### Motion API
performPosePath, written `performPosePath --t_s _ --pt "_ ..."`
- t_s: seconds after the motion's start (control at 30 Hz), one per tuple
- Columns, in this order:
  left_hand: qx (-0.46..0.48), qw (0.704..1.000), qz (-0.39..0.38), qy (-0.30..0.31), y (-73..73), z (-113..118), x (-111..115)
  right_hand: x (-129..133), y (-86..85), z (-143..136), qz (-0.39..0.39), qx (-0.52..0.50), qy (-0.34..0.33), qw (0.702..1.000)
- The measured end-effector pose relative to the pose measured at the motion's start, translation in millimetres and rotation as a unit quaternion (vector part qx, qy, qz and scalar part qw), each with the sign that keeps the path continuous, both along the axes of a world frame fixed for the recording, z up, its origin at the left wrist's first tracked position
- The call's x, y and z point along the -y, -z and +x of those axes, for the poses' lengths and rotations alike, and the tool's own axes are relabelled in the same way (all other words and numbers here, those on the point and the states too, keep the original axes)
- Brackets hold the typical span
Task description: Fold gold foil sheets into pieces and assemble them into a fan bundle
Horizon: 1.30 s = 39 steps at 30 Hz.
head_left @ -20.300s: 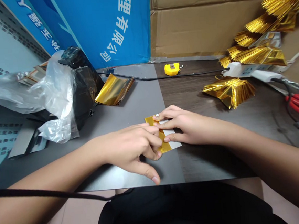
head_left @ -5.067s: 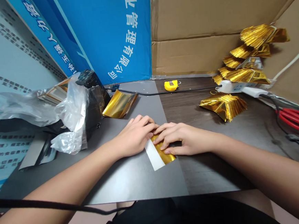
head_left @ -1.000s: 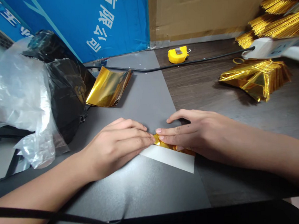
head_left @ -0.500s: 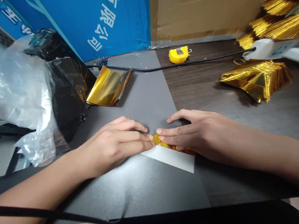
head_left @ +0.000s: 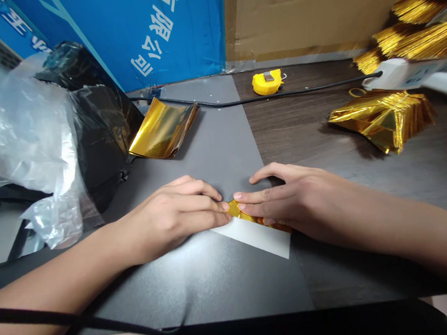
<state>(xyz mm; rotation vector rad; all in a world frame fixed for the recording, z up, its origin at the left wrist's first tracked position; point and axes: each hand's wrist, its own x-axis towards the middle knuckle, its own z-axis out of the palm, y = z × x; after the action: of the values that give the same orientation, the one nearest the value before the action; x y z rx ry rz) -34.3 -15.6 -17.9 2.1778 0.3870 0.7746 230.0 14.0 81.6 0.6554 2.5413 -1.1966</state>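
A partly folded sheet of gold foil paper (head_left: 233, 208) lies on the grey mat, its white underside showing as a strip along the near edge. My left hand (head_left: 176, 210) presses its fingertips together on the left end of the fold. From the other side, my right hand (head_left: 291, 195) holds the right part down with two fingers, the forefinger lifted and bent away. Its thumb tip shows low beside the gold edge. Only a small gold patch is visible between the two hands; the rest is under the fingers.
Beyond my left hand lies a stack of gold foil sheets (head_left: 164, 128). Folded gold foil pieces (head_left: 385, 116) sit at right, near a white power strip (head_left: 394, 71) and its black cable. A yellow tape measure (head_left: 268, 82) is at the back. Plastic bags (head_left: 92, 126) crowd the left.
Almost nothing differs. Both hands stay pressed on the gold foil paper, with at most a tiny shift of the fingers.
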Motion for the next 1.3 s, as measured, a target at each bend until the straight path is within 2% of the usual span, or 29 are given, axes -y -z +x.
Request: performPosePath --t_s 0.43,0.6,1.0,1.3 --pt "0.046 0.997 -0.056 -0.02 2.2 5.8 0.1 -1.4 -1.1 -4.0 0.01 -0.001 -0.012 1.0" --pt "0.058 0.997 -0.054 -0.005 2.2 5.2 0.6 0.6 0.9 -1.9 0.046 -0.028 0.0 0.999" --pt "0.054 0.997 -0.061 0.012 0.4 4.2 1.3 1.8 -0.7 -2.0 0.067 -0.028 0.015 0.997" --pt "0.053 0.996 -0.068 0.028 -0.7 3.9 0.9 3.1 0.8 -1.5 0.048 -0.037 0.046 0.997"
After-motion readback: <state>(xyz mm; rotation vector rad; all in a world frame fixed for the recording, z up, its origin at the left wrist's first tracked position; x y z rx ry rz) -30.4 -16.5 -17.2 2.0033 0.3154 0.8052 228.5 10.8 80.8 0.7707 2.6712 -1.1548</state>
